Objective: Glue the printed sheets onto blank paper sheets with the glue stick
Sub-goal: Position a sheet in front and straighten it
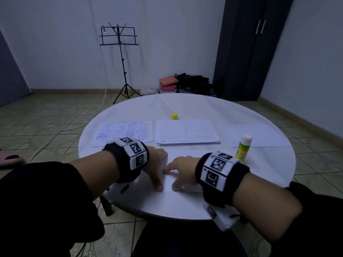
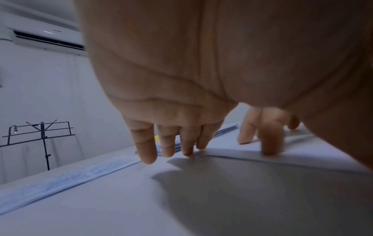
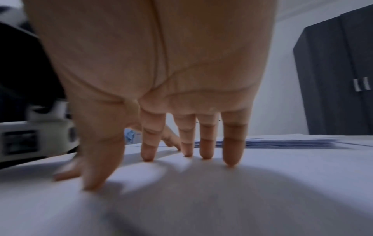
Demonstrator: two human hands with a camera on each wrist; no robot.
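Note:
A white sheet [image 1: 187,157] lies flat at the front middle of the round table [image 1: 185,208]. My left hand [image 1: 156,169] touches the sheet's left edge with straight fingers [image 2: 149,146]. My right hand [image 1: 182,171] presses down on the sheet with spread, straight fingers [image 3: 206,143]. The glue stick [image 1: 243,148] stands upright and uncapped just right of my right wrist. Its yellow cap [image 1: 174,116] sits further back. A printed sheet [image 1: 122,133] lies at the left, a stack of sheets [image 1: 185,131] in the middle, and a blank sheet [image 1: 254,135] at the right.
A music stand [image 1: 120,52] stands on the tiled floor behind the table. Bags and boxes [image 1: 185,83] lie by a dark wardrobe [image 1: 246,49] at the back right. A cable runs across the floor on the left.

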